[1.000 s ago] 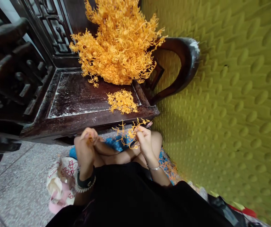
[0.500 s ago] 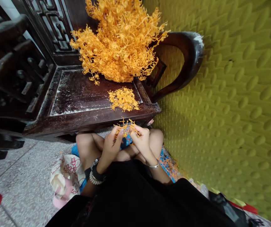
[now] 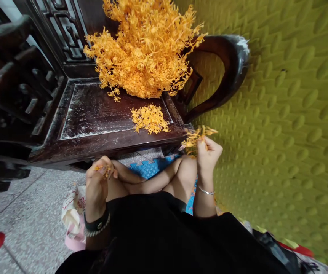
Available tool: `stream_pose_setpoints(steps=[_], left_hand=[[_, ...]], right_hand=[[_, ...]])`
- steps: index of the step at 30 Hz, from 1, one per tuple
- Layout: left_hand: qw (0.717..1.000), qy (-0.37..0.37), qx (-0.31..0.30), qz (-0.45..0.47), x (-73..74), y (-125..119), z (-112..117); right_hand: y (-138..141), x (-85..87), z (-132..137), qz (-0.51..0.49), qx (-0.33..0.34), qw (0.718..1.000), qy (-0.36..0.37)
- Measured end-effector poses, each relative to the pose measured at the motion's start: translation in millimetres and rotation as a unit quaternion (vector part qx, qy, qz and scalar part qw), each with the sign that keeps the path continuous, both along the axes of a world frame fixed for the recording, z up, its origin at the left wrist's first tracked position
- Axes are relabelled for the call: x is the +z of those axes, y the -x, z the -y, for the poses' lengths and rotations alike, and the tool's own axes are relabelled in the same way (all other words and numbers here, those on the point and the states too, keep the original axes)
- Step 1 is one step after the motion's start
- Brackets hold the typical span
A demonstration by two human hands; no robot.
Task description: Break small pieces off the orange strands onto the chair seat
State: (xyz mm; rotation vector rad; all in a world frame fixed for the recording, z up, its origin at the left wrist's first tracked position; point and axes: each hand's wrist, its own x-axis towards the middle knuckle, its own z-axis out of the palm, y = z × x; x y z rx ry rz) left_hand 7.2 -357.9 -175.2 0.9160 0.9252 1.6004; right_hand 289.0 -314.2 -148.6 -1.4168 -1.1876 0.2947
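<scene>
My right hand (image 3: 208,152) is raised beside my right knee, pinched on a branched orange plastic sprig (image 3: 198,136) next to the yellow wall. My left hand (image 3: 98,182) rests over my left knee, fingers closed on small orange plastic bits (image 3: 102,168). A big heap of orange sprigs (image 3: 143,49) fills the back of a dark wooden chair seat (image 3: 95,110). A small pile of orange pieces (image 3: 149,118) lies near the seat's front edge.
A yellow padded wall (image 3: 280,114) stands close on the right. The chair's curved armrest (image 3: 223,72) rises beside it. A printed cloth bag (image 3: 72,215) lies on the speckled floor under my left arm, and blue foam matting (image 3: 152,167) shows under my legs.
My hands, together on one sprig half a second ago, have parted. The right carried the sprig up and right toward the wall; the left drew back over my left knee with small bits.
</scene>
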Motion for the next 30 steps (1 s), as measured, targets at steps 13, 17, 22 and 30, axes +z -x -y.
stream_pose_setpoints(steps=[13,17,22,30], left_hand=[[0.986,0.088,-0.142,0.021,-8.1,-72,-21],[0.979,0.095,-0.178,-0.021,-12.6,-83,-25],[0.97,0.082,-0.227,-0.016,-19.3,-86,-29],[0.991,0.03,-0.116,0.054,8.7,-64,-1]], right_hand=[[60,-20.4,6,-0.017,0.189,0.979,0.081],[62,-24.0,3,-0.025,0.204,0.975,0.084],[67,-25.6,2,-0.042,0.225,0.968,0.099],[8,-7.6,-35,-0.299,0.007,0.954,-0.016]])
